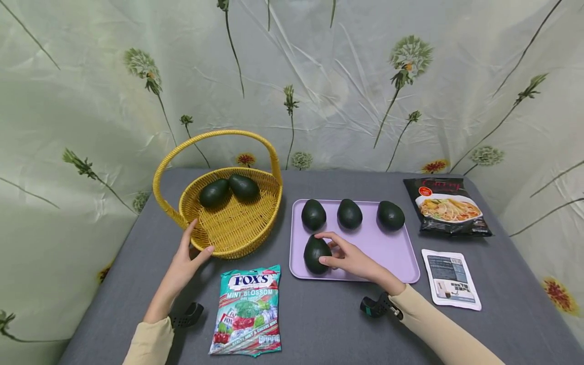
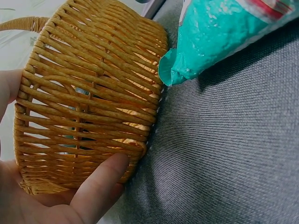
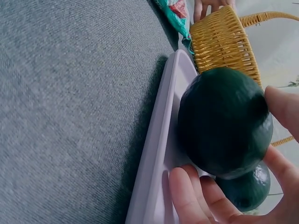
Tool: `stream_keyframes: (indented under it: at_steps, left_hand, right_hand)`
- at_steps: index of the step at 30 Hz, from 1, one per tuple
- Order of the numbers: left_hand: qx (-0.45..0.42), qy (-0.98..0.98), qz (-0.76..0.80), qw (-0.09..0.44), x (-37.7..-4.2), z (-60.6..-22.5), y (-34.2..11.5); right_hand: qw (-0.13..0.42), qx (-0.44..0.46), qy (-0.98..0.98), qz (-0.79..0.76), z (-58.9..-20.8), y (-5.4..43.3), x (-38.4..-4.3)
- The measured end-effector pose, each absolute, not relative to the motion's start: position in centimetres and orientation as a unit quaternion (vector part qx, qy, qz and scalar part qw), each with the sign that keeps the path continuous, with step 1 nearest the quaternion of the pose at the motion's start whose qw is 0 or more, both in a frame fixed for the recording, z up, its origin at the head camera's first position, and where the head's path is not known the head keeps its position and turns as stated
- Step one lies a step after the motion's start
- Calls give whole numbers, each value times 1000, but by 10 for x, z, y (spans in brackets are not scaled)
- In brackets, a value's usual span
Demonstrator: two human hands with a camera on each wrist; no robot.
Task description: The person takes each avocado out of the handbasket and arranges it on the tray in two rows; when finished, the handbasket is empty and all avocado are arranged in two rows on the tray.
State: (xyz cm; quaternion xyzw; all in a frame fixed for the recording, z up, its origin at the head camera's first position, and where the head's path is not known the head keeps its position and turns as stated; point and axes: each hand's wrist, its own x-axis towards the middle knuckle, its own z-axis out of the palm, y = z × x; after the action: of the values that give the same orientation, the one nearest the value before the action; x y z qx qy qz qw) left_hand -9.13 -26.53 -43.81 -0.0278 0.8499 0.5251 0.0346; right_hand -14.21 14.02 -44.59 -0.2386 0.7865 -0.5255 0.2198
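A yellow wicker basket with a tall handle stands at the left, two dark green avocados lying inside at its back. My left hand holds the basket's near-left side; in the left wrist view, fingers lie against the weave. On the lilac tray, my right hand grips an avocado at the front left between thumb and fingers. The right wrist view shows this avocado close up, just inside the tray's rim. Three more avocados sit in a row along the tray's back.
A teal bag of Fox's candy lies in front, between basket and tray. Right of the tray are a black noodle packet and a white pouch. A grey cloth covers the table, with a flowered curtain behind.
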Motion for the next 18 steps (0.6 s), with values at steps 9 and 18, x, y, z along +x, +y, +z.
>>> stream_keyframes:
  at_steps: [9, 18]
  left_hand:
    - [-34, 849, 527, 35, -91, -438, -265]
    - [-31, 846, 532, 33, -92, -438, -265]
  right_hand:
    - [212, -238, 788, -527, -447, 142, -144]
    - [176, -233, 786, -546, -438, 145, -150]
